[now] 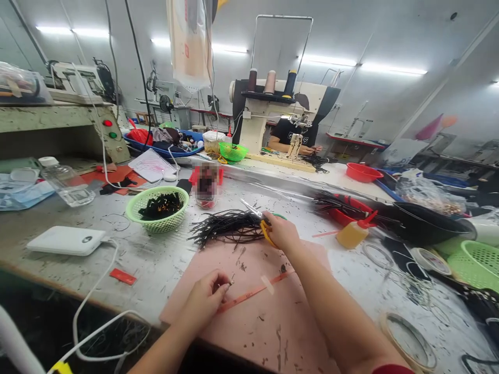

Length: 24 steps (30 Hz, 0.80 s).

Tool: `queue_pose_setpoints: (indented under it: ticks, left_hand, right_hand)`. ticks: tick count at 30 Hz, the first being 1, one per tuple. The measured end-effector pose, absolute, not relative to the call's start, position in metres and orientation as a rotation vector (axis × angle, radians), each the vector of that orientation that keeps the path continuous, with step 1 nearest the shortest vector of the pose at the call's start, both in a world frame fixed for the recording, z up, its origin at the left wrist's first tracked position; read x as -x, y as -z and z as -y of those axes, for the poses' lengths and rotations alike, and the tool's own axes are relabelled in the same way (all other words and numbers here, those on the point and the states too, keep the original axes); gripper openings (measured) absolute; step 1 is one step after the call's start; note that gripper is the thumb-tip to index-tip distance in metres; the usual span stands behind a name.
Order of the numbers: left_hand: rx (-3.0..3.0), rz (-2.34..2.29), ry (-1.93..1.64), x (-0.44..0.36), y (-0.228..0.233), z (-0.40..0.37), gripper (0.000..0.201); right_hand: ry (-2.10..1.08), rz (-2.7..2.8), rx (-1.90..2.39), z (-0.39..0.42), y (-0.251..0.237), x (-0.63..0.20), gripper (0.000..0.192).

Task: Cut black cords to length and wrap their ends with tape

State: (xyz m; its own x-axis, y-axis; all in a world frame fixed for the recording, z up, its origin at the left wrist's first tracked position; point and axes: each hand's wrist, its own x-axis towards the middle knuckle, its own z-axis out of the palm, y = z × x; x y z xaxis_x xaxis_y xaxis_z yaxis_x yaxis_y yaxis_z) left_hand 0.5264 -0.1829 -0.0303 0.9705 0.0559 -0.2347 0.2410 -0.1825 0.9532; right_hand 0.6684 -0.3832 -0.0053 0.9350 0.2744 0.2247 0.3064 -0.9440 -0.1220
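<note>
Gripping yellow-handled metal scissors (255,211) in right hand (284,234), beside thin black cords (224,226) at far edge of flat pink board (210,262); left hand (206,296) fingertips pressed together, contents we cannot tell; partway, we judge: black pieces (161,206) in round pale-green basket (156,226) left, loose cords remaining

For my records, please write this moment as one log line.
left hand: pinched, contents unclear, near orange strip | right hand: holds scissors | nearby: black cords, pink mat

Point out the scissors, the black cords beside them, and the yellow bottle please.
Scissors (256,212), head view: on the blades.
Black cords (226,226), head view: middle of the bundle.
Yellow bottle (352,235), head view: on its body.
</note>
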Motion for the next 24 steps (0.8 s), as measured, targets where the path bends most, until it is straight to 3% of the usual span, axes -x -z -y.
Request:
queue_pose_setpoints:
  ticks: [4,10,17,21,24]
  left_hand:
    - [-1.712,-0.219,0.136,-0.522,0.026,0.184,0.003]
    - [-1.689,-0.095,0.128,-0.502,0.014,0.196,0.006]
    - [-1.822,0.015,0.21,-0.484,0.016,0.204,0.002]
    - [-1.915,-0.049,0.336,-0.477,0.019,0.186,0.011]
    - [-1.894,-0.162,0.344,-0.469,0.026,0.161,0.017]
  right_hand:
    - [0.289,0.417,2.711,0.368,-0.003,-0.635,0.049]
    - [-0.382,0.538,1.852,0.358,0.006,-0.551,0.043]
    - [-0.337,0.396,1.796,0.36,0.015,-0.515,0.039]
    - [-0.234,0.279,1.837,0.391,0.016,-0.527,0.036]
    - [-0.104,0.103,1.828,0.433,0.015,-0.55,0.045]
